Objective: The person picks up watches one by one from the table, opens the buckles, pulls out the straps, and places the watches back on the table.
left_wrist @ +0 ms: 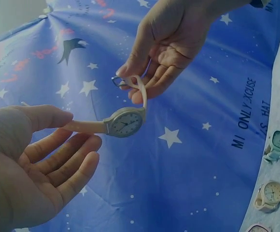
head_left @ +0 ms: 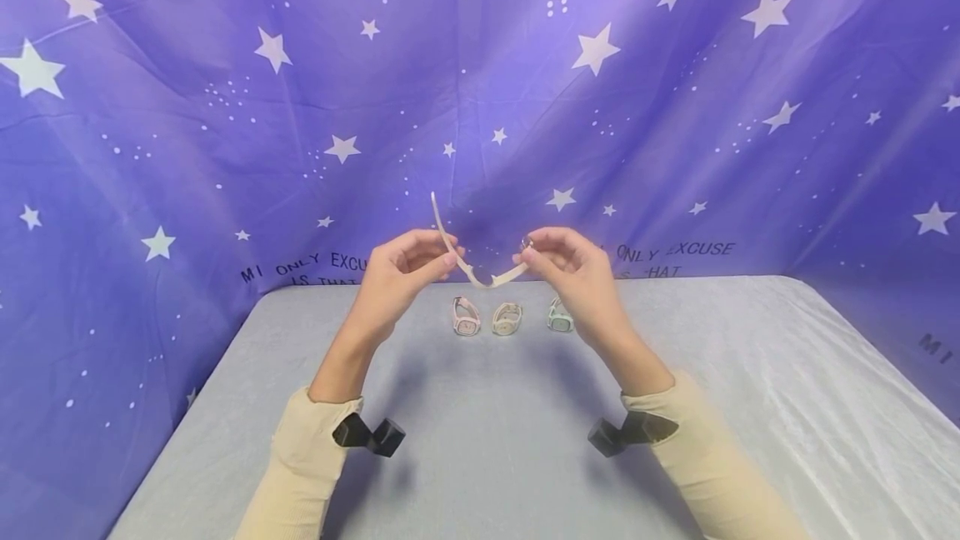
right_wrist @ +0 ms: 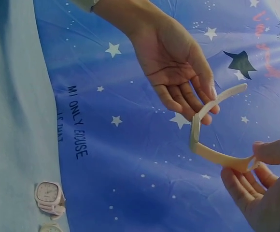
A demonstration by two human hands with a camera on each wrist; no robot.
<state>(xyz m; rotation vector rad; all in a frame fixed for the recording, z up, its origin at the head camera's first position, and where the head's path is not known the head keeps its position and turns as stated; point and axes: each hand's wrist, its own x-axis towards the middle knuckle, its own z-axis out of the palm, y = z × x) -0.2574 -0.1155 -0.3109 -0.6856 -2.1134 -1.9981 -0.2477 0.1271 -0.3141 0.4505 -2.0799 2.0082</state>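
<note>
Between both hands, raised above the table, hangs an unfastened wristwatch (left_wrist: 126,123) with a cream strap and a round pale dial. My left hand (head_left: 400,277) pinches the plain strap half between thumb and fingers, and the strap's free tip (right_wrist: 237,90) sticks out past them. At the other end, my right hand (head_left: 576,273) pinches the strap by its metal buckle (left_wrist: 117,81). The strap bends in a V with the watch case at its lowest point. In the head view the dial faces away and is hidden.
On the grey cloth-covered table (head_left: 480,440) stand a pink watch (head_left: 466,317), a cream watch (head_left: 507,319) and a green watch (head_left: 559,317), all with closed straps. The right hand partly overlaps the green one. A purple star-printed curtain (head_left: 465,107) hangs behind the table.
</note>
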